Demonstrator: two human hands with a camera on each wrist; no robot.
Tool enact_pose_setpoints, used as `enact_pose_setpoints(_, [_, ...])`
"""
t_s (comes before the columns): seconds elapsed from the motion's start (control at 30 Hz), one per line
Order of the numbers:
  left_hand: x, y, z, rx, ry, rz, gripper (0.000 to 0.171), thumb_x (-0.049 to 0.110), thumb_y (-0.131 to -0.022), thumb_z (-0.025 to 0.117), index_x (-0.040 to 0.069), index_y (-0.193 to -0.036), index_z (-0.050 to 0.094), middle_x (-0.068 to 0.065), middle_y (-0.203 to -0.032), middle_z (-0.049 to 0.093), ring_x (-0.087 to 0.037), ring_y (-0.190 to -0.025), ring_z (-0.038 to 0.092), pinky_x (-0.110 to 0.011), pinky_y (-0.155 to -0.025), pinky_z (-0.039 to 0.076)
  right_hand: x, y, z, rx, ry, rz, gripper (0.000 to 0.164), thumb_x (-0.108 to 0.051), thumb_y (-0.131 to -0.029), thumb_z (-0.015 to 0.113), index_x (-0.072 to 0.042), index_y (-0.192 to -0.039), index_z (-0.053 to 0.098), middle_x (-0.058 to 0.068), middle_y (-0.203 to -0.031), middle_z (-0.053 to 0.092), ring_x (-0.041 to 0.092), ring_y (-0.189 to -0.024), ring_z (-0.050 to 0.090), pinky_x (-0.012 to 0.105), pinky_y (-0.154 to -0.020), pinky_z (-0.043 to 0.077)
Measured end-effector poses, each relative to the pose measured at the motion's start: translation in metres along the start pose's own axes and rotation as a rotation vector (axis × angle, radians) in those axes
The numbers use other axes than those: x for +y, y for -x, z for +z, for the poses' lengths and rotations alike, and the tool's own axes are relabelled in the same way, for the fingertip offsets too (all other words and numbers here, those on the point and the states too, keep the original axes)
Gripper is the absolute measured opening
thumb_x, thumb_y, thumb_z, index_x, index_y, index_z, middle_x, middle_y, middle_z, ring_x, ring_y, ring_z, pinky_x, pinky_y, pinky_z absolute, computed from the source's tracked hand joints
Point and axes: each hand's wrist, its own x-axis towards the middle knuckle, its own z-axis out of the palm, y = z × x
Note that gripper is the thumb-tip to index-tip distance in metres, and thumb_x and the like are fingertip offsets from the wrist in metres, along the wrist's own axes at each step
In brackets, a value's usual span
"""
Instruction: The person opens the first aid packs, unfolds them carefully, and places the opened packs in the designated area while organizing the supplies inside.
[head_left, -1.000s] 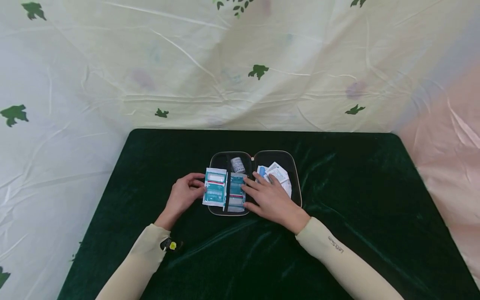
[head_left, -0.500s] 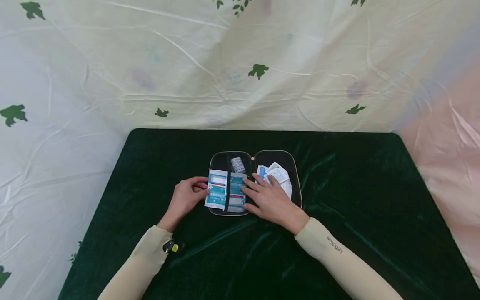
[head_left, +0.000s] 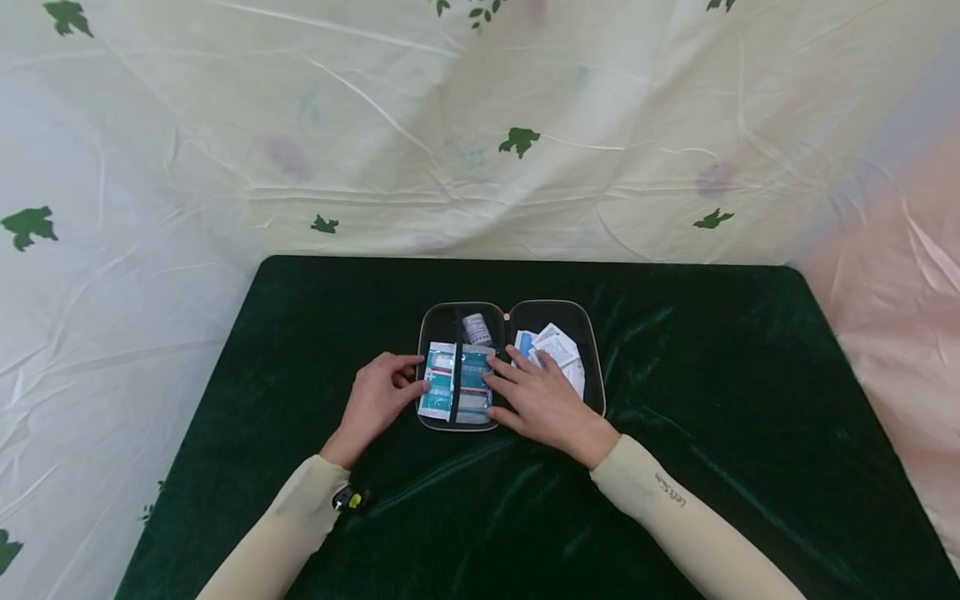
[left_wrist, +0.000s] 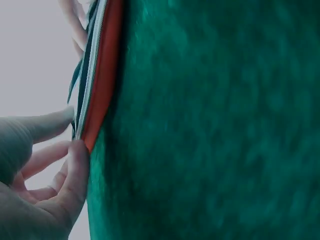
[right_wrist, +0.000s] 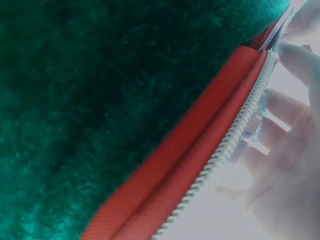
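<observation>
A zippered case (head_left: pixel 517 312), black inside and red outside, lies unfolded on the dark green cloth. Its left half holds teal-and-white packets (head_left: pixel 441 392) under a black elastic strap (head_left: pixel 457 383). With thumb and forefinger, my left hand (head_left: pixel 378 396) pinches the left packet's outer edge at the rim; a fingertip touches the red wall (left_wrist: pixel 107 75) in the left wrist view. My right hand (head_left: pixel 551 408) lies across the middle of the case, spread fingertips on the packet right of the strap. The right wrist view shows the silver zipper (right_wrist: pixel 220 150) beside that hand.
A small white roll (head_left: pixel 477 330) sits above the packets. White and blue sachets (head_left: pixel 558 346) lie in the right half, partly under my right hand. Green cloth (head_left: pixel 712 375) covers the table, and a pale leaf-patterned sheet (head_left: pixel 420 125) hangs behind it.
The left packet has slid right and slightly down, farther under the strap and inside the rim. My left hand has moved right with it. The right hand has stayed in place.
</observation>
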Motion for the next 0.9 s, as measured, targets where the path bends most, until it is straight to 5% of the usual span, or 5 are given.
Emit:
enact_pose_setpoints(0.13, [-0.007, -0.003, -0.008, -0.060, -0.127, 0.132, 0.056, 0.037, -0.092, 0.079, 0.015, -0.141, 0.064, -0.016, -0.143, 0.051, -0.034, -0.125, 0.054, -0.055, -0.100, 0.048, 0.000, -0.001, 0.000, -0.007, -0.005, 0.001, 0.057, -0.051, -0.103, 0.058, -0.017, -0.149, 0.057, 0.007, -0.164, 0.040, 0.036, -0.155, 0.026, 0.070, -0.117, 0.025])
enact_pose_setpoints(0.3, [-0.017, -0.009, -0.020, -0.215, -0.276, 0.262, 0.072, 0.051, -0.090, 0.076, 0.026, -0.153, 0.052, -0.013, -0.172, 0.012, -0.043, -0.157, 0.006, -0.068, -0.119, 0.021, 0.001, -0.001, -0.001, -0.011, -0.003, -0.001, 0.057, -0.051, -0.104, 0.058, -0.017, -0.149, 0.057, 0.007, -0.164, 0.040, 0.035, -0.155, 0.026, 0.070, -0.117, 0.025])
enact_pose_setpoints(0.57, [-0.011, -0.018, -0.018, -0.300, -0.410, 0.242, 0.073, 0.063, -0.089, 0.071, 0.030, -0.152, 0.054, -0.012, -0.174, -0.001, -0.045, -0.156, -0.009, -0.070, -0.120, 0.011, 0.002, -0.001, 0.000, -0.013, 0.010, -0.006, 0.057, -0.051, -0.103, 0.058, -0.018, -0.149, 0.058, 0.006, -0.164, 0.039, 0.034, -0.155, 0.025, 0.069, -0.117, 0.026])
enact_pose_setpoints(0.9, [-0.001, -0.019, -0.004, -0.275, -0.376, 0.220, 0.069, 0.058, -0.088, 0.076, 0.030, -0.149, 0.058, -0.014, -0.174, -0.003, -0.049, -0.155, -0.010, -0.074, -0.118, 0.010, 0.003, -0.001, 0.000, -0.045, -0.003, 0.011, 0.058, -0.052, -0.104, 0.057, -0.019, -0.152, 0.055, 0.004, -0.166, 0.036, 0.033, -0.156, 0.021, 0.069, -0.118, 0.024])
